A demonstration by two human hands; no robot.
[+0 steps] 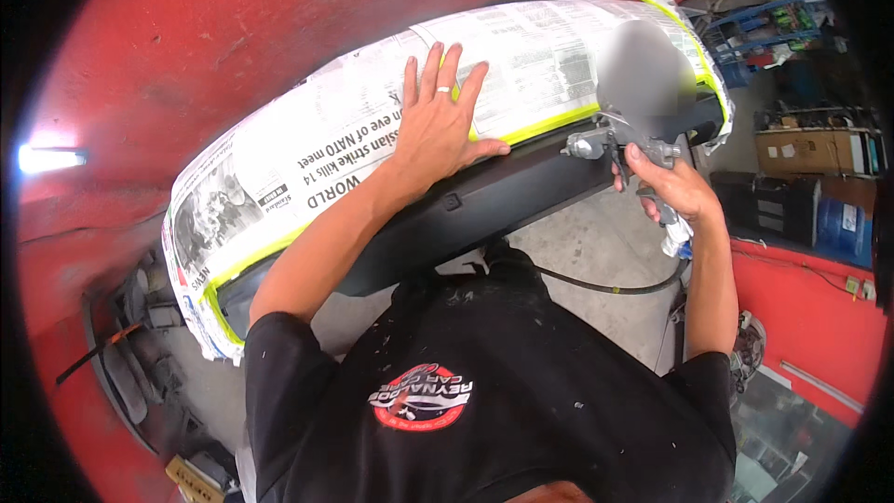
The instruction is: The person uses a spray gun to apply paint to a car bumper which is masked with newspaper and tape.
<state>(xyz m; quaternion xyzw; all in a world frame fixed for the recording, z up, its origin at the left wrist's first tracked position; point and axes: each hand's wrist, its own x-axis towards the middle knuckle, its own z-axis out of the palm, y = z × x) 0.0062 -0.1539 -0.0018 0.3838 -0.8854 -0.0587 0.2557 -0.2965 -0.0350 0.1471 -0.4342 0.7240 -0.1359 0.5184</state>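
- While the right hand (675,188) has its fingers wrapped around the grip of the spray gun (610,137), the wrist is best held firm but loose enough to travel evenly; whether the trigger is squeezed, I cannot tell.
- The gun is at the right, over the dark strip of the bumper (503,197), its front end seeming to point left; an even gap and a square angle to the strip would likely serve best.
- The left hand (436,130) lies spread on the newspaper (535,61), fingers apart and gripping nothing, the thumb at the yellow tape (549,128); light, flat pressure should steady the bumper without wrinkling the paper.
- That thumb sits near the bare strip, so it calls for drawing back to the paper before the gun points its way.
- The tape runs between the paper, on the far side, and the bare strip, on the near side; a lifted edge there would be worth pressing down.
- A dark hose (605,289) curves over the floor (582,242), near and to the right; enough slack, clear of the bumper, would avoid a tug on the gun.
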